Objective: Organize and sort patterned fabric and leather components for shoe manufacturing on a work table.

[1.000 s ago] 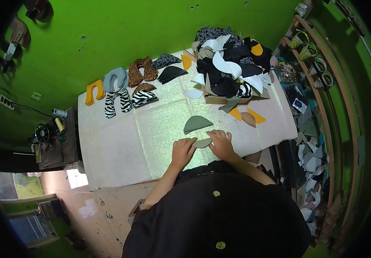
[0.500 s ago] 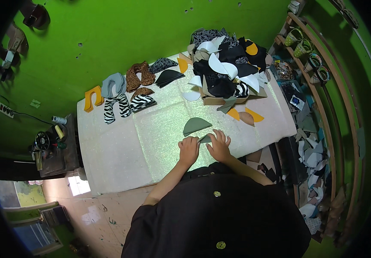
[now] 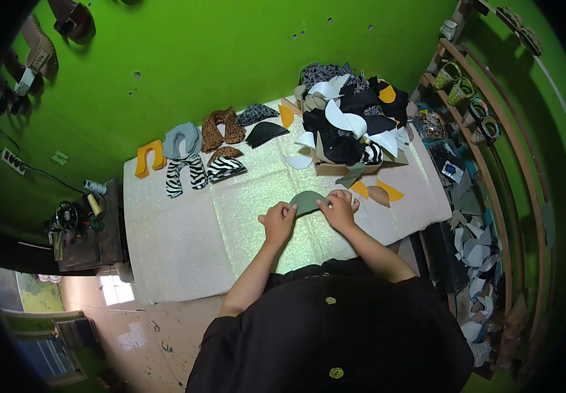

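A green half-round piece of sheet material [image 3: 308, 202] is between my two hands above the table [image 3: 175, 252], its curved edge facing away from me. My left hand [image 3: 278, 223] pinches its left corner between thumb and fingers. At the right corner, my right hand [image 3: 338, 211] grips it the same way, with the fingers curled. Whether it is one layer or several stacked ones I cannot tell. Beyond my right hand lie yellow half-round pieces [image 3: 391, 190] and a tan piece [image 3: 379, 196].
A cardboard box [image 3: 338, 169] heaped with black, white and patterned cut pieces stands at the back right. Sorted stacks line the back left: yellow [image 3: 150, 158], grey [image 3: 182, 139], leopard [image 3: 223, 126] and zebra [image 3: 186, 175]. A wooden rack [image 3: 486, 157] with small baskets is at right, a sewing machine [image 3: 68, 216] at left.
The green piece that lay flat beyond my hands is no longer apart from the one I was holding. Both hands have moved slightly farther out and now hold a green half-round piece by its corners.
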`<state>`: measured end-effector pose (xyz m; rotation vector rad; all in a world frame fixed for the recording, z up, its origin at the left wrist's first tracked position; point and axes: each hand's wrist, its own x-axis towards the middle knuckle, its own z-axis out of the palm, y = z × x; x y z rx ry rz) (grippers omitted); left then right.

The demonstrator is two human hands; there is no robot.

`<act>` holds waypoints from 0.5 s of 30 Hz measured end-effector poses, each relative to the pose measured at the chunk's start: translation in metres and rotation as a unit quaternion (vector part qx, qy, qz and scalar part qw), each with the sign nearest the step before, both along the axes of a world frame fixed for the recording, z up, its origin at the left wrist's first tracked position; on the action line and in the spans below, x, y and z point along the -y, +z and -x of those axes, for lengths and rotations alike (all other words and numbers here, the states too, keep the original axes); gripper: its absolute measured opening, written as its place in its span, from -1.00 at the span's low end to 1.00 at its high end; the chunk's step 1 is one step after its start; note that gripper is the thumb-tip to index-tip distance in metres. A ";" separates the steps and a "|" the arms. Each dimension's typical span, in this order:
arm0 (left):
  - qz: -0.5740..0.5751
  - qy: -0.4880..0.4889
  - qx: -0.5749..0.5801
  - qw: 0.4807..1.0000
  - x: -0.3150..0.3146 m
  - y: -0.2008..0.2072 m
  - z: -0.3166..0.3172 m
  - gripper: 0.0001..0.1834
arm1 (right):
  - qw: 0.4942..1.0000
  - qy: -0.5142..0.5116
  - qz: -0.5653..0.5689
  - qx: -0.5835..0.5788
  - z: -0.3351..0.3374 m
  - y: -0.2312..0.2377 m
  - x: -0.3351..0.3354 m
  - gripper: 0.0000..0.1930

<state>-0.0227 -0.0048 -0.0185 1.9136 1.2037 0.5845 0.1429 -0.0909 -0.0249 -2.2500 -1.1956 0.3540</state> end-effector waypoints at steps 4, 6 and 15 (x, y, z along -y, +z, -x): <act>0.031 0.011 -0.017 0.999 -0.009 -0.011 0.002 -0.69 | 0.997 0.019 0.069 -0.005 -0.002 0.001 -0.008 -0.70; -0.008 0.027 -0.019 0.999 -0.008 -0.014 0.002 -0.69 | 0.997 0.011 0.076 0.001 0.001 0.003 -0.009 -0.67; -0.190 -0.230 -0.024 0.954 -0.018 0.008 -0.005 -0.23 | 0.960 0.246 0.128 0.028 -0.004 0.031 -0.028 -0.19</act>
